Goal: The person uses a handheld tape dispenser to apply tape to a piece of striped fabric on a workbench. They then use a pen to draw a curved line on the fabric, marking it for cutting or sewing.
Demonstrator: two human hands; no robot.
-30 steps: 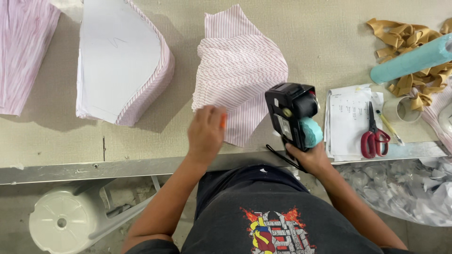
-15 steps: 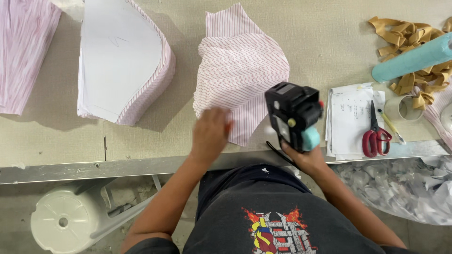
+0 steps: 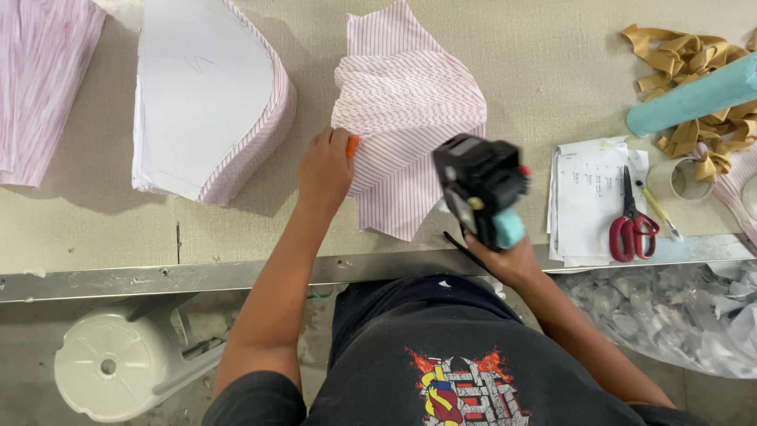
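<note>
Head view: table (image 3: 512, 71); striped fabric stack (image 3: 406, 118) at centre, near front edge; left hand (image 3: 323, 170), arm extended, fingers curled, pressing the stack's left edge; right hand (image 3: 505, 256) raised, wrapped around a black labelling gun (image 3: 477, 185) over the stack's right corner

Bare table (image 3: 544, 63) lies open between the striped fabric pieces (image 3: 406, 118) and the tan strips (image 3: 686, 63) at far right. The tall fabric stack (image 3: 209, 95) blocks the left, with a narrow gap beside the left hand (image 3: 323, 170). Papers (image 3: 587, 197) and red scissors (image 3: 631, 225) (lying on top) crowd the space right of the label gun (image 3: 481, 185).
</note>
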